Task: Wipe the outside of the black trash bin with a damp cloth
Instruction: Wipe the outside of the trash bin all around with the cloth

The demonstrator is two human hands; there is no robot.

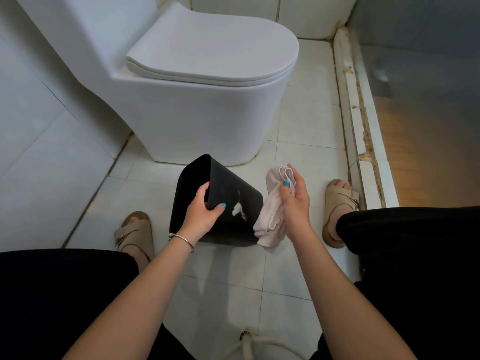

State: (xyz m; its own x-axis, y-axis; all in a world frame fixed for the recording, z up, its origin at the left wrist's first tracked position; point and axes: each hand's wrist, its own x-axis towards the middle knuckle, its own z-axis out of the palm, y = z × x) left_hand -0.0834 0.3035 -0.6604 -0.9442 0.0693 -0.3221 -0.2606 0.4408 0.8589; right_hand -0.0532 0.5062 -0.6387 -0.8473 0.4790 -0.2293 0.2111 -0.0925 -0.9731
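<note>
At the centre of the frame, a black trash bin is held tilted above the white tiled floor, just below the closed white toilet; its rim is clamped by the left hand, fingers inside and thumb on the outer wall. A crumpled pale cloth is gripped in the closed right hand, just right of the bin, with its lower end hanging free. White smears are seen on the bin's outer wall beside the cloth.
</note>
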